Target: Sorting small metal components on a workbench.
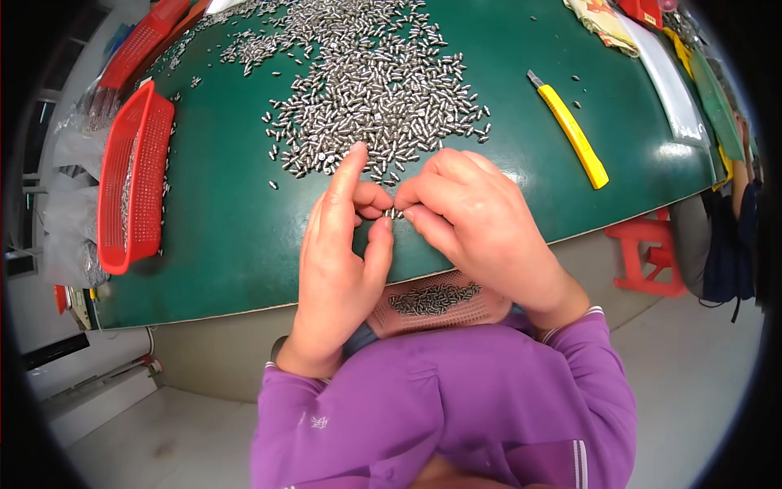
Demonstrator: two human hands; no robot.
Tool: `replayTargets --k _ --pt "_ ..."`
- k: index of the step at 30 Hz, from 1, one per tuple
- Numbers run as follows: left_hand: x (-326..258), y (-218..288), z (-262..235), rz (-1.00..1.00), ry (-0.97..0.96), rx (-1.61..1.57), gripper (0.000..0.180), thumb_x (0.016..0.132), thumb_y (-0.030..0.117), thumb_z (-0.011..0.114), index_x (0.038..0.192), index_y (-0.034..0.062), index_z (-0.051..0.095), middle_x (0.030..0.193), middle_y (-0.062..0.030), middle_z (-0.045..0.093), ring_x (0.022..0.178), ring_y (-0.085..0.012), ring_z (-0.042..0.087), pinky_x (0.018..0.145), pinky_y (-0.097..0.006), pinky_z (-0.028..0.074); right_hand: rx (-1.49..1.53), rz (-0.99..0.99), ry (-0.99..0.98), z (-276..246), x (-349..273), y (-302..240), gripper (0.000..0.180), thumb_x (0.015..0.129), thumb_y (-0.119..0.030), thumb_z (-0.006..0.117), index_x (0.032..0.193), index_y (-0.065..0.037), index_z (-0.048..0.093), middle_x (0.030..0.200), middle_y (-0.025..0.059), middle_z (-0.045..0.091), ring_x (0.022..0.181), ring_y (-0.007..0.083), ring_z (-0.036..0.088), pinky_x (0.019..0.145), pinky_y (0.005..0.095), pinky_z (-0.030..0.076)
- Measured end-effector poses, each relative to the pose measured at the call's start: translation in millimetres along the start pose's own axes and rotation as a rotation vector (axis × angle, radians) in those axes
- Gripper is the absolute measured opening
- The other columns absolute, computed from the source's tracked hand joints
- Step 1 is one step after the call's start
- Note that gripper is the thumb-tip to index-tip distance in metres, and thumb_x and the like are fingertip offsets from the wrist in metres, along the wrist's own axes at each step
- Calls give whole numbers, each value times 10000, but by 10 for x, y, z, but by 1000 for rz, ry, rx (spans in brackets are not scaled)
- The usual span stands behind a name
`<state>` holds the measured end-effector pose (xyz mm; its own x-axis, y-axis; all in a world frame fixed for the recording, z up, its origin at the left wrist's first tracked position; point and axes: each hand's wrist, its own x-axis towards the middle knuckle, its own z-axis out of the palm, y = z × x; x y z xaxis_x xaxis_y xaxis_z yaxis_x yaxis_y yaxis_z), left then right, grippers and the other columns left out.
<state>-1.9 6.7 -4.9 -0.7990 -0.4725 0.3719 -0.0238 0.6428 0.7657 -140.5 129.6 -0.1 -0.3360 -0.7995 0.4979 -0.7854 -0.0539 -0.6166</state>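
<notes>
Between my two hands, just above the table near its front edge, is a small ribbed silvery metal piece (393, 214); there may be more than one. My right hand (472, 204) pinches its right side between thumb and forefinger. My left hand (338, 232) meets it from the left with thumb and bent fingers, its forefinger pointing up and away. Just beyond my fingers spreads a large heap of similar small metal pieces (383, 106). Below the table edge, at my lap, a pink perforated basket (391, 324) contains many small metal pieces (436, 300).
A yellow utility knife (574, 138) lies at the right on the green tabletop (220, 244), its blade end pointing away. A red perforated basket (147, 208) stands at the left edge. Clear plastic sheets (664, 81) lie at the far right; a red stool (648, 253) is below.
</notes>
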Motion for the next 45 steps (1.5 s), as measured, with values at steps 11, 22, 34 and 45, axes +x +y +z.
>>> replayTargets --k 11,22,34,45 --pt "6 -18 -22 12 -21 31 752 795 -178 591 1510 -7 435 894 -74 626 859 -211 607 799 -347 513 -47 60 35 2 -51 -27 163 846 -23 709 999 -17 653 962 133 584 891 340 591 781 427 504" --pt "13 7 2 17 9 21 738 864 -175 583 1549 35 404 975 -30 644 896 -102 593 817 -248 480 -48 67 4 -55 -94 -78 175 804 -64 757 926 -37 635 915 108 568 852 314 575 751 414 493" --pt "6 38 -28 9 -58 -13 780 834 -133 642 1552 7 372 1012 -98 650 941 -235 617 831 -363 518 -50 78 25 -32 -87 -74 219 769 -90 787 916 -53 629 905 97 566 834 307 578 724 417 497" --pt "6 6 -50 8 -101 -14 800 801 -159 621 1545 11 383 984 -89 629 925 -230 609 842 -364 515 -70 70 37 -7 -94 -61 202 770 -77 771 915 -53 634 902 95 568 829 302 577 720 408 498"
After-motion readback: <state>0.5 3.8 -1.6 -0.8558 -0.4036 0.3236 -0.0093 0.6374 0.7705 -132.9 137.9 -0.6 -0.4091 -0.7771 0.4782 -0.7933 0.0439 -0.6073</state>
